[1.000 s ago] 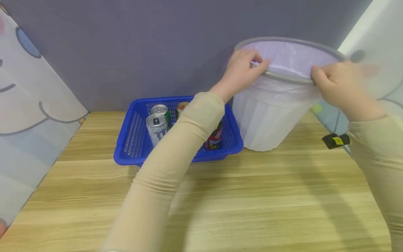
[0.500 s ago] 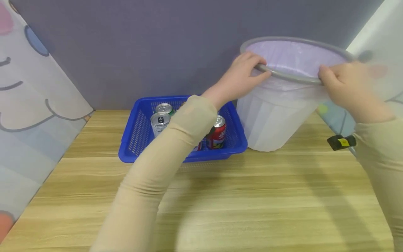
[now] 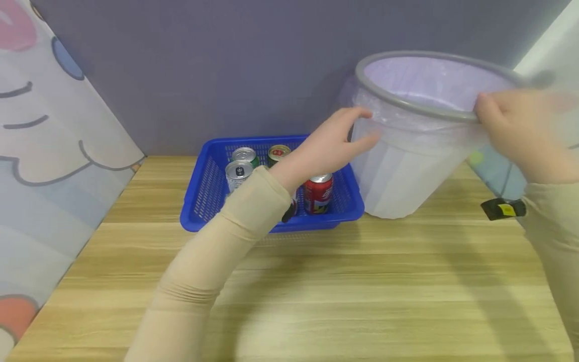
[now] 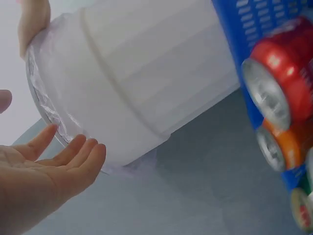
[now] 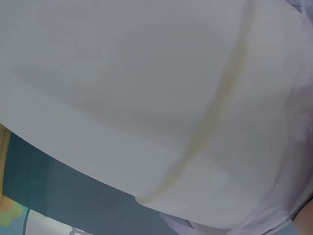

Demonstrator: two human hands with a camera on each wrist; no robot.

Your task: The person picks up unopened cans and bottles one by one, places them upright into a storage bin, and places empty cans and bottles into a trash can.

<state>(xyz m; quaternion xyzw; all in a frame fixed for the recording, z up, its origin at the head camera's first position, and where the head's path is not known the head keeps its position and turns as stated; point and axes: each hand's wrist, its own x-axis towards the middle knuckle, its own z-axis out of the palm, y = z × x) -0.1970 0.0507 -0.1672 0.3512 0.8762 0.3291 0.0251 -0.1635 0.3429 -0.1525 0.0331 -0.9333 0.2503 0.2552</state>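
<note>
A white ribbed trash bin (image 3: 393,176) with a grey rim ring (image 3: 418,108) stands at the right, lined with a thin, pale purple bag (image 3: 434,75). My right hand (image 3: 520,125) grips the rim at its near right side, the thumb over the inner edge. My left hand (image 3: 327,143) is off the rim, with thumb and fingers apart and nothing between them. It hovers beside the bin's left wall, above a blue basket (image 3: 312,224). In the left wrist view its fingers (image 4: 80,156) are loosely extended close to the liner's folded edge.
Inside the basket stand several drink cans, among them a red can (image 3: 318,195), a silver-white can (image 3: 238,173) and a gold-topped can (image 3: 278,153). My left forearm covers part of them. A grey wall (image 3: 226,65) rises behind the wooden table (image 3: 362,291).
My left hand has let go of the bin's rim and moved down and left. My right hand keeps its hold on the rim. The view has shifted slightly left.
</note>
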